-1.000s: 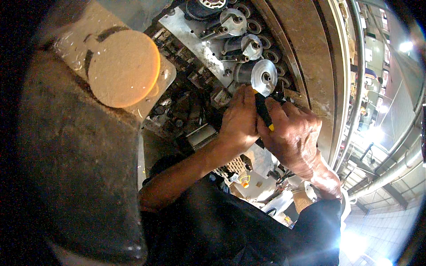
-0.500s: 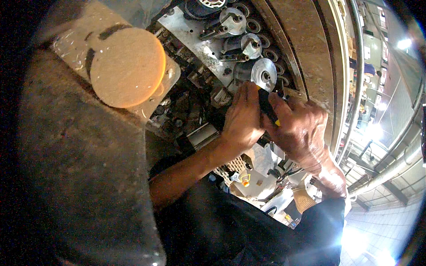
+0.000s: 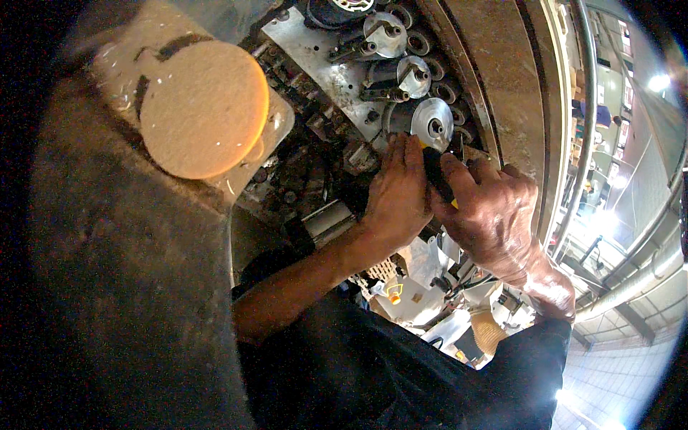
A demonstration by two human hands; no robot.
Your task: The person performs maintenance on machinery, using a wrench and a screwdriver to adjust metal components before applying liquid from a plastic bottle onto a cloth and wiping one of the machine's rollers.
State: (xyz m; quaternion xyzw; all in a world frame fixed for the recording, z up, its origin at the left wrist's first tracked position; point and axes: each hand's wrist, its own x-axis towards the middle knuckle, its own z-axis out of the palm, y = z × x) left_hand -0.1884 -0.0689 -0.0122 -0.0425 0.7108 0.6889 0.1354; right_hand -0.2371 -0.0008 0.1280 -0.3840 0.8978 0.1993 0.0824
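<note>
My right hand (image 3: 491,215) is wrapped round a hand tool with a black handle (image 3: 437,173) and yellow ends; its working end is hidden, so its exact kind does not show. Close against its left side is my left hand (image 3: 395,197), fingers bunched and pointing up the frame; whatever lies under them is hidden. Just beyond the fingertips sits a metal roller with a shiny round end face (image 3: 432,122) and a central shaft. Both hands are at the edge of an open machine.
More rollers with crank-like arms (image 3: 387,37) line a metal plate (image 3: 315,54). Dark, greasy machine parts (image 3: 315,136) fill the left side. An orange-edged round knob (image 3: 204,107) stands on a dusty panel. A brown board (image 3: 512,86) and metal rail (image 3: 589,107) run along the right.
The whole view has shifted slightly, so the rollers appear a little further right. Both hands keep nearly the same place by the roller, the tool still in my right hand.
</note>
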